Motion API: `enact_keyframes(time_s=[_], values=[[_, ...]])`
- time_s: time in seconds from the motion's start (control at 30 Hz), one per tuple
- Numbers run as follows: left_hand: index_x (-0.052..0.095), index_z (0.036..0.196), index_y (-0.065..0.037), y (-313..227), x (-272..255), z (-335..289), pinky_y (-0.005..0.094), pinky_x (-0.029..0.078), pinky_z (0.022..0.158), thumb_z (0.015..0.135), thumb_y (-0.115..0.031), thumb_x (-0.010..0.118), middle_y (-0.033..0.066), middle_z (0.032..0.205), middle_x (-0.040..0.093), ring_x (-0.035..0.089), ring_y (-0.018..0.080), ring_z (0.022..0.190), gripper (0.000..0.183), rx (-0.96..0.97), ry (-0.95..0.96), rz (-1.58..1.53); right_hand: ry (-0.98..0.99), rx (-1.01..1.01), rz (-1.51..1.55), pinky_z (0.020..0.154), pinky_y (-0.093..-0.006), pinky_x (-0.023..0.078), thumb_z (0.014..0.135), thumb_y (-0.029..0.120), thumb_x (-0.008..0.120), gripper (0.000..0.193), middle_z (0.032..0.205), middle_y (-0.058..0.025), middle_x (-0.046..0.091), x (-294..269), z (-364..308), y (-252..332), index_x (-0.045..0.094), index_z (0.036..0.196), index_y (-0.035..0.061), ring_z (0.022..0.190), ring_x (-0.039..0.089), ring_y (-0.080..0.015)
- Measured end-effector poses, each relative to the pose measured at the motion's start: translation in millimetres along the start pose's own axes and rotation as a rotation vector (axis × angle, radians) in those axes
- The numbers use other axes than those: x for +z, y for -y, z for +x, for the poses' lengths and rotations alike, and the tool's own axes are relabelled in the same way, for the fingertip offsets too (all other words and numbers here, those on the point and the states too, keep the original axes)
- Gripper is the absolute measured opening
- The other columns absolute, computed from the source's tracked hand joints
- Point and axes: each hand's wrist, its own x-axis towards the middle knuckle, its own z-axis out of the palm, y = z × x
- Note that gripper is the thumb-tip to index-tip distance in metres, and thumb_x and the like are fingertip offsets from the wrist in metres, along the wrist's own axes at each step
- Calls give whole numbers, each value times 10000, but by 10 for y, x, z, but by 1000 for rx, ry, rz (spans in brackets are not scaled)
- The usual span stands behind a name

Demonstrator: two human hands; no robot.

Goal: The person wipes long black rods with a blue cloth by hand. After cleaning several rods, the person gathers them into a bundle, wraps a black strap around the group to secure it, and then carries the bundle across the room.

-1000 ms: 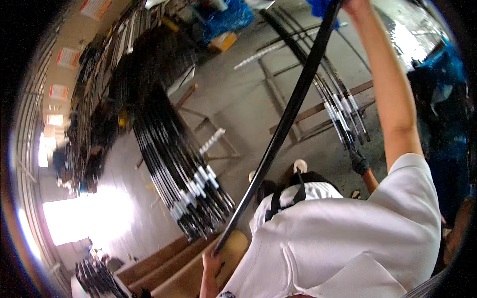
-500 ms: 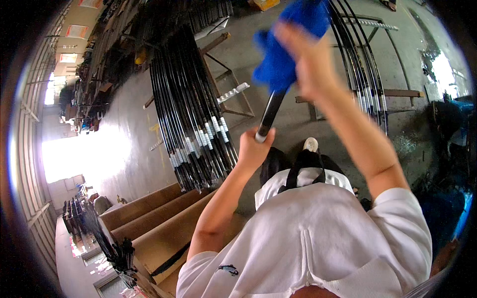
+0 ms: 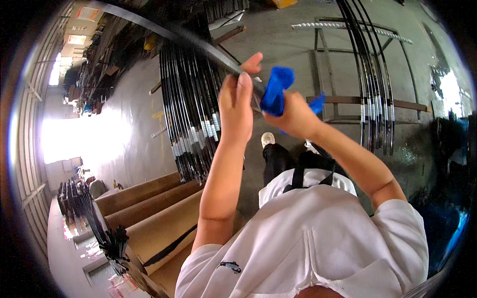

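Rod (image 3: 174, 35) lies between fingers (image 3: 254, 60) of the left hand (image 3: 236, 110).

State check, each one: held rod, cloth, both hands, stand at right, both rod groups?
Black rod: slanted toward upper left, blurred
Blue cloth: bunched, at the rod's near end
Left hand: fingers partly extended at the rod; grip unclear
Right hand: closed on the cloth
Stand: upright, loaded
Right rod group: lying across the stand
Left rod group: side by side, white-banded
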Motion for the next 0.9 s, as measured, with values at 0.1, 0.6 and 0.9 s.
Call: enact_keyframes(time_s=[0.1, 0.6, 0.9], values=[[584, 961, -48, 64, -448, 192, 321, 324, 954, 904, -334, 479, 115, 1138, 586, 504, 189, 1098, 311, 170, -163, 55, 156, 111, -53, 599, -386, 466, 673, 203, 699, 326, 675, -187, 596, 10, -108, -49, 562, 883, -4, 611, 598, -310], [360, 1022, -103, 1220, -1603, 209, 256, 335, 391, 927, -174, 474, 8, 732, 396, 389, 92, 540, 164, -310, -699, -89, 605, 370, -309, 748, -427, 477, 692, 289, 663, 435, 856, -244, 612, 440, -927, -1158, 576, 1010, 5, 822, 600, -379], [439, 1163, 60, 3025, -2854, -773, 413, 435, 825, 914, -309, 472, 203, 1128, 488, 516, 353, 970, 447, -570, -477, 1373, 297, 810, -445, 751, -402, 473, 712, 218, 658, 415, 860, -222, 628, 39, -1050, -1557, 549, 1002, -58, 807, 613, -368]])
